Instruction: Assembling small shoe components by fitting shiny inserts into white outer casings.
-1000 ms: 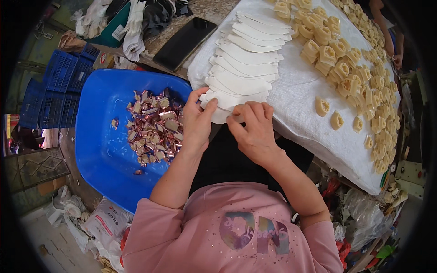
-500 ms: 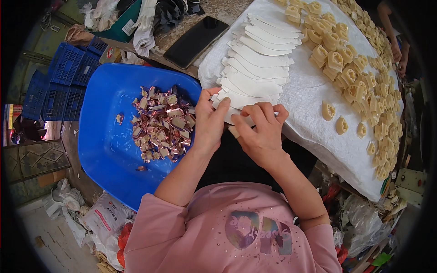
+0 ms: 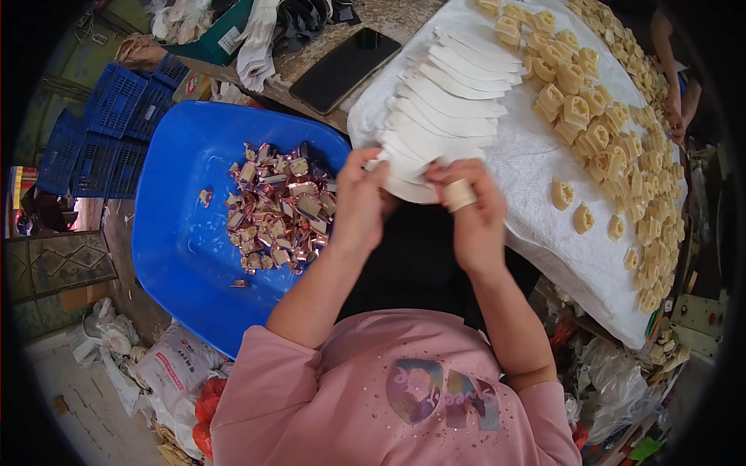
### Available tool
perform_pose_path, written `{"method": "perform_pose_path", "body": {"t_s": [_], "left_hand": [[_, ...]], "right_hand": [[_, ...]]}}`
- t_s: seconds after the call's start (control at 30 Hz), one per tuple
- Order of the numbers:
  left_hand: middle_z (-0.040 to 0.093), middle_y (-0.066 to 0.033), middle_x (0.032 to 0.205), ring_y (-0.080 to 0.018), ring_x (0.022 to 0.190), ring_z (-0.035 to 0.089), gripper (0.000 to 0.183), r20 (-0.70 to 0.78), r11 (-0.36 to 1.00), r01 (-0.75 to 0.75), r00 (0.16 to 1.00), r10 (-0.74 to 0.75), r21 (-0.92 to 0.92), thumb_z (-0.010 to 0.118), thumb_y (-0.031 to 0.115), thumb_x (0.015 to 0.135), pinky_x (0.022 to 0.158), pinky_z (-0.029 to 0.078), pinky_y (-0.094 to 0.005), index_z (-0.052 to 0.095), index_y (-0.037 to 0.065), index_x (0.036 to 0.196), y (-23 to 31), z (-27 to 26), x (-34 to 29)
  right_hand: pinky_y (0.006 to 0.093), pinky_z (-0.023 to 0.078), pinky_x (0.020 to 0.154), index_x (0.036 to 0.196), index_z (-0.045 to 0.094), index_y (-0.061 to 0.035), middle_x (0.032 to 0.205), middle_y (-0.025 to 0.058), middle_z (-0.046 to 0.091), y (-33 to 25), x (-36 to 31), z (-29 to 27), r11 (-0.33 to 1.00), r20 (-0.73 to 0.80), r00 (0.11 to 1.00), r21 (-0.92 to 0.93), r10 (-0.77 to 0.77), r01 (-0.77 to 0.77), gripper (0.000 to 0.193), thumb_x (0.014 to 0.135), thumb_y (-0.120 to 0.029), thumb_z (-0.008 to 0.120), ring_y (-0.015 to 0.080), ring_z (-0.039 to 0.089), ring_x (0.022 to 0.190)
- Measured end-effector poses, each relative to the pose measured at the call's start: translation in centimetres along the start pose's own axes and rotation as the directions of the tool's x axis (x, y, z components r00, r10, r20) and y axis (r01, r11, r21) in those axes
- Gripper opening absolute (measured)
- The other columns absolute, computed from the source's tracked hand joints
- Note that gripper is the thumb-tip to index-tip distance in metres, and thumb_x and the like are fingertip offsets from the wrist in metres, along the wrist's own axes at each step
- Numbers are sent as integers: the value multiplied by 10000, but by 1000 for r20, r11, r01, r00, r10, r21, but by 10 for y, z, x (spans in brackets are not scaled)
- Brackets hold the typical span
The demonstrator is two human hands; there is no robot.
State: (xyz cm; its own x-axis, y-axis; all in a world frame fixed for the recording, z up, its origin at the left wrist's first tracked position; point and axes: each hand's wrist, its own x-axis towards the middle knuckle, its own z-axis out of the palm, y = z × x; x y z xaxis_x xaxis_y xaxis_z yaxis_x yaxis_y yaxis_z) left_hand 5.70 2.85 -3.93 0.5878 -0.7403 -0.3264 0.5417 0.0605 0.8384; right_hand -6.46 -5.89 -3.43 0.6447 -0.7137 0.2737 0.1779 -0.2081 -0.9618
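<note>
Overlapping white curved strips (image 3: 454, 93) run in a fanned row down a white cloth (image 3: 536, 182). At the near end of the row, my left hand (image 3: 361, 203) is closed on the left end of a white curved strip (image 3: 410, 191). My right hand (image 3: 475, 210), smeared by motion, pinches the same strip near its right end. A cream band (image 3: 460, 194) shows at the fingers of my right hand; whether it is worn or held, I cannot tell. The strip bows toward me between both hands, over my dark-clothed lap.
To my left stands a blue basin (image 3: 175, 256) with shiny pinkish-metallic pieces (image 3: 284, 210). Cream hollow pieces (image 3: 575, 109) are heaped on the cloth's right. A black phone (image 3: 346, 70) lies beyond the basin. Blue crates (image 3: 116, 101) are stacked far left; another person's hands (image 3: 678, 116) show far right.
My right hand has moved right and turned, with the cream band now facing up. The strip's near edge now shows between my hands. The view has shifted slightly.
</note>
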Motion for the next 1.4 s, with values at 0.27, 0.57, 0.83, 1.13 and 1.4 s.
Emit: {"method": "perform_pose_path", "body": {"t_s": [0.27, 0.57, 0.83, 1.13, 1.4], "left_hand": [[577, -67, 854, -117, 654, 531, 280, -54, 982, -72, 995, 83, 173, 533, 77, 882, 513, 418, -234, 435, 33, 1140, -7, -16, 2], [519, -135, 971, -219, 733, 511, 475, 596, 397, -720, 694, 404, 569, 636, 45, 748, 629, 431, -299, 489, -31, 1194, -3, 74, -38], [551, -57, 720, -108, 574, 481, 316, 505, 765, -398, 856, 112, 506, 379, 136, 973, 523, 403, -242, 529, -30, 1196, -42, 101, -27], [553, -99, 807, -126, 675, 503, 383, 503, 990, 139, 857, -115, -11, 372, 140, 978, 550, 397, -251, 373, -61, 1304, -38, 106, -22], [567, -129, 879, -158, 780, 527, 394, 500, 967, 248, 847, -182, -67, 396, 117, 959, 675, 410, -284, 358, -58, 1311, -35, 105, -27]], "right_hand": [[218, 398, 793, 1017, 550, -17, 976, 34, 591, -23, 6, -55, 943, -392, 920, 315, 21, 113, 180, 918, -167, 568, 79, 523, 870], [440, 279, 888, 1018, 597, -87, 1175, 118, 506, -59, -34, -74, 621, -51, 934, -760, -353, 193, 308, 735, -207, 626, 312, 428, 1056], [414, 321, 866, 977, 584, -75, 1072, 92, 538, -64, -47, -114, 634, -101, 941, -761, -322, 136, 274, 723, -136, 665, 295, 474, 1002], [385, 421, 763, 1022, 622, -87, 912, 137, 532, -20, -44, -179, 172, -415, 908, -900, -55, -401, 319, 724, -137, 721, 289, 508, 852], [359, 444, 845, 1110, 548, -37, 1066, 151, 565, -22, -79, -178, 700, -501, 846, -670, -181, -247, 396, 741, 100, 511, 317, 534, 956]]}}
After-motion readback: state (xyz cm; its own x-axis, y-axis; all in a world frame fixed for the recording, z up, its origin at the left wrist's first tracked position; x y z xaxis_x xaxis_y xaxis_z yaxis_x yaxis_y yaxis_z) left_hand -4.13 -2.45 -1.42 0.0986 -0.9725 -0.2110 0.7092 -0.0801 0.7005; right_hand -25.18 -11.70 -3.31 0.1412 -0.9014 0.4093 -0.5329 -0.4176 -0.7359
